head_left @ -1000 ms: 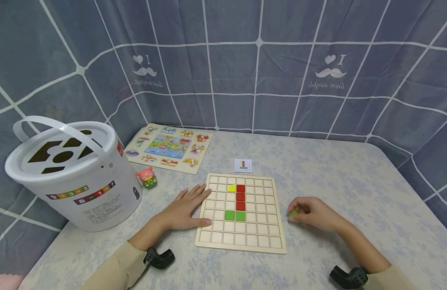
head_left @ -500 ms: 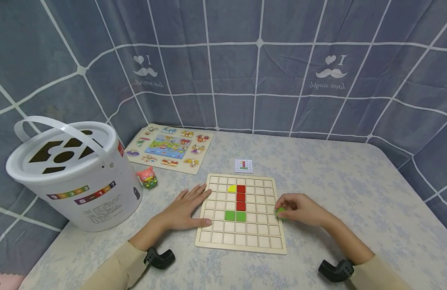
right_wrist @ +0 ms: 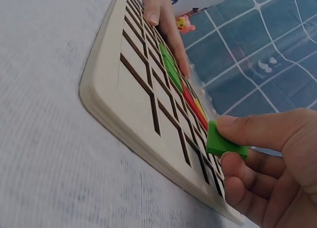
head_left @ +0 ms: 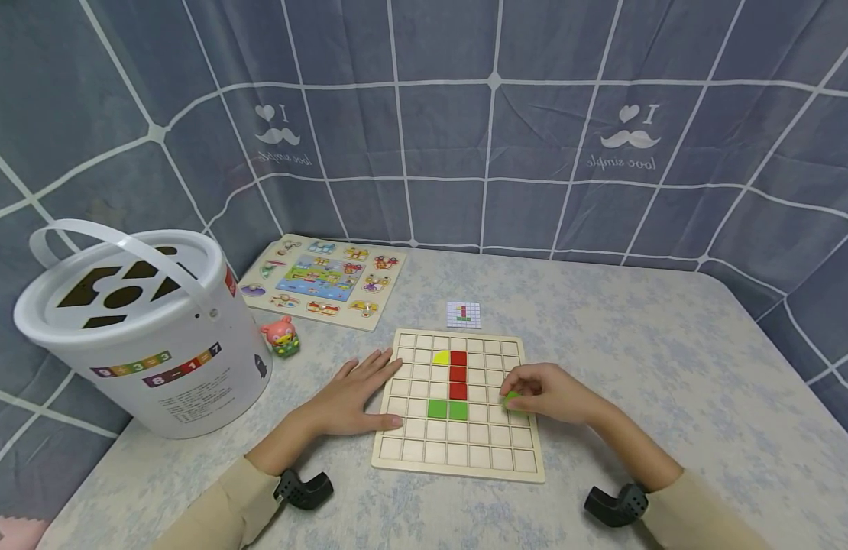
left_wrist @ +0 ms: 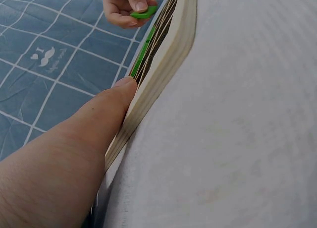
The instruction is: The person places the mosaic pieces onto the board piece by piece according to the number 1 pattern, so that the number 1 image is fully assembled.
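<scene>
A wooden grid board [head_left: 458, 472] lies on the table. In its cells sit a column of red tiles [head_left: 457, 374], a yellow piece with a curved edge [head_left: 441, 357] beside the top red one, and a pair of green tiles [head_left: 438, 409] just below the column. My left hand [head_left: 348, 397] rests flat with fingers spread at the board's left edge, its thumb on the rim. My right hand [head_left: 551, 393] pinches a green square tile [right_wrist: 223, 141] between thumb and fingers, over the right part of the board.
Behind the board lies a small printed pattern card [head_left: 463, 315]. A picture puzzle board [head_left: 328, 313] is at the back left, with a pink-headed toy figure [head_left: 282, 336] near it. A white lidded bucket [head_left: 190, 382] stands left. A blue curtain [head_left: 445, 137] hangs behind the table.
My right hand has moved left with the green tile, from the table beside the board to over the board's right columns. My left hand has stayed in place.
</scene>
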Demonstrator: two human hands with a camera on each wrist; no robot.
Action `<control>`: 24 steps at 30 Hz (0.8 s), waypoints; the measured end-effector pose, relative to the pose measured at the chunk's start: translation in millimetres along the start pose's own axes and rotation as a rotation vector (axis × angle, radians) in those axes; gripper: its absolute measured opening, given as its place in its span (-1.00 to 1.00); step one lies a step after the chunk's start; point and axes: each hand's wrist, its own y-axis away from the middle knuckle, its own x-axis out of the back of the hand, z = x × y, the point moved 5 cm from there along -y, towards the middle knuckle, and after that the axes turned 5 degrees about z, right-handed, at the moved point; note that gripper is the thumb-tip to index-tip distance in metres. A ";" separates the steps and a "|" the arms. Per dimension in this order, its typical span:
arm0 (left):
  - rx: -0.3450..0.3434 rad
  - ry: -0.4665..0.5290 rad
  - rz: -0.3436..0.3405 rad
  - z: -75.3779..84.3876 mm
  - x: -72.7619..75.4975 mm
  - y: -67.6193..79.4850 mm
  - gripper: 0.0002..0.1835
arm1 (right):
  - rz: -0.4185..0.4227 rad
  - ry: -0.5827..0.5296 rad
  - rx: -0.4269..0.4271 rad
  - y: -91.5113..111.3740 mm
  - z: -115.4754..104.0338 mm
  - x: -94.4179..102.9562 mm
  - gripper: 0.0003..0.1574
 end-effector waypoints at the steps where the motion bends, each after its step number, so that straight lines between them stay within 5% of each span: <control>1: 0.000 0.000 0.000 0.0 0.0 -0.1 0.02 | -0.002 -0.001 0.001 -1.3 -0.4 -1.3 -0.83; 24: -0.002 0.013 -0.004 2.5 0.9 0.0 0.02 | -0.004 -0.014 0.079 -20.5 -14.6 -31.9 -0.77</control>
